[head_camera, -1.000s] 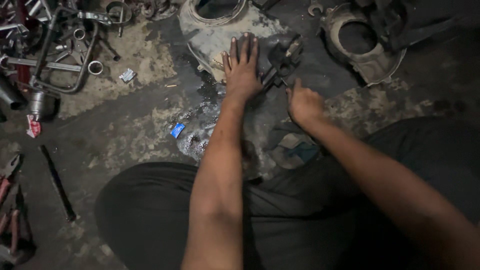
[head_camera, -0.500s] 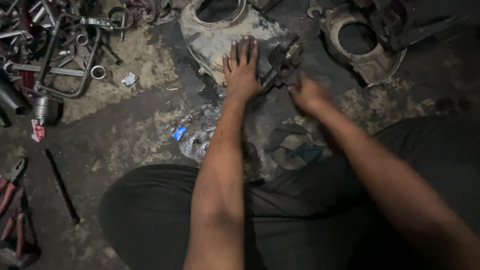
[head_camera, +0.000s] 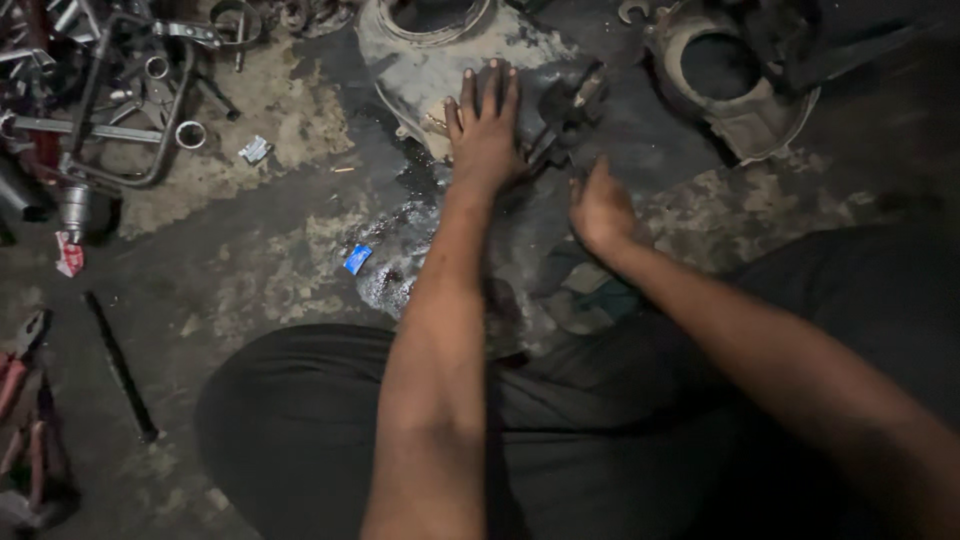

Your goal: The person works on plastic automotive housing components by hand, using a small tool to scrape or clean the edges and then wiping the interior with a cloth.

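Dark metal part [head_camera: 565, 110] is lying on the greasy floor, long axis running 1-to-7 o'clock, flanked by the flat, empty left hand [head_camera: 485, 130]; the half-curled, empty right hand [head_camera: 600, 210] is hovering at its 5 o'clock.

Small blue label or wrapper scrap [head_camera: 357, 258], roughly rectangular, lying on the oily floor [head_camera: 250, 300] just left of the left forearm. Crumpled silvery-white packet [head_camera: 255, 150], small, on a pale dusty patch further up and left. Red-and-white label or tag [head_camera: 69, 254], flat, near the left edge beside a metal cylinder [head_camera: 75, 205]. No signs or screens.
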